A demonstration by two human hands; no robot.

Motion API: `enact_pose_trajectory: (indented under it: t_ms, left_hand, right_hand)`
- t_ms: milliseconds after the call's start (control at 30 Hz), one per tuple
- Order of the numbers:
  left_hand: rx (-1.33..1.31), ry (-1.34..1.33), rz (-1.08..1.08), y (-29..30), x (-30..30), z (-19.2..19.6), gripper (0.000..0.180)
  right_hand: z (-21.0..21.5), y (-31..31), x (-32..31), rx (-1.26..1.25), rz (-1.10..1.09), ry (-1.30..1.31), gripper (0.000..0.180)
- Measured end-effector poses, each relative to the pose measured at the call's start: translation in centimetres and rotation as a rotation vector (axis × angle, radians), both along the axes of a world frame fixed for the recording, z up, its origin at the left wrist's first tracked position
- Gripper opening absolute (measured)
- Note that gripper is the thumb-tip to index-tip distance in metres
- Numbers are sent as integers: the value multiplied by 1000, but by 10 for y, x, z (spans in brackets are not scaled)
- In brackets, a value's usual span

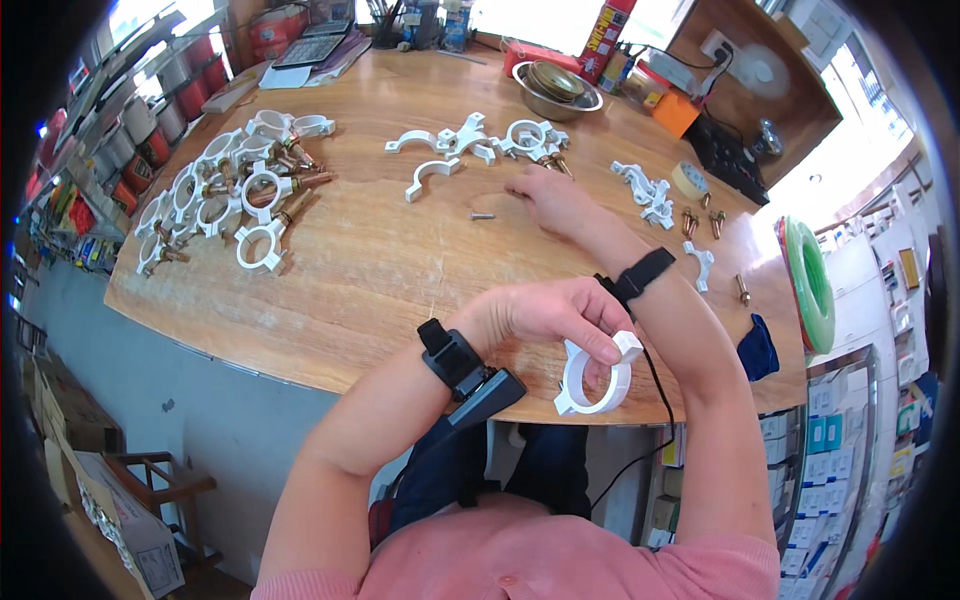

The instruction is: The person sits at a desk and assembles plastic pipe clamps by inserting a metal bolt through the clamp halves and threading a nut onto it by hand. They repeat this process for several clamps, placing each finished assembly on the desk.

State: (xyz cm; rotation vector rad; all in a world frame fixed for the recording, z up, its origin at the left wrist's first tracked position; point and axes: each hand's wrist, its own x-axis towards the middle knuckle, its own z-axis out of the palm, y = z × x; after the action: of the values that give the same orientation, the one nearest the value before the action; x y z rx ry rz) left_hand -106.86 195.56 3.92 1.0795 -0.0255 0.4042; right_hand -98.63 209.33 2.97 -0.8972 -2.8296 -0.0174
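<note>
My left hand (560, 312) is closed on a white plastic pipe clamp (592, 385), held above the table's near edge with thumb and fingers at its upper lug. Farther out, my right hand (556, 203) is low over the wooden tabletop, its fingers drawn together and pointing left; whatever is between the fingertips is too small to make out. A small silver screw (483, 216) lies just left of that hand. Beyond it are loose white clamp halves (432, 178) and a closed clamp ring (525, 138) with a brass-coloured anchor bolt (557, 163) beside it.
At left, several white clamps with bolts (262, 190) form a pile. More clamp halves (645, 192), bolts (717, 222) and a tape roll (690, 181) lie at right. Metal bowls (555, 88) stand at the back. A black cable (662, 385) runs down past my right forearm.
</note>
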Motion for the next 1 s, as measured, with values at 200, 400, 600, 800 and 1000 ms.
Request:
enact_pose_trajectory:
  t_ms: [200,400,600,800,1000]
  left_hand:
    - [3,5,-22,9,7,-11,29]
    - [78,-34,281,11,-3,-2,28]
    - [158,-18,823,12,-2,5,27]
    - [172,-57,1010,15,7,1,27]
    - [205,-38,1068,17,15,-2,31]
  right_hand:
    - [47,-55,40,-952,-198,868,17]
    - [55,-92,81,-1130,-89,1329,17]
    - [51,-115,89,-694,-28,1496,17]
    - [33,-114,83,-326,-26,1354,14]
    - [28,-111,80,-328,-81,1412,16]
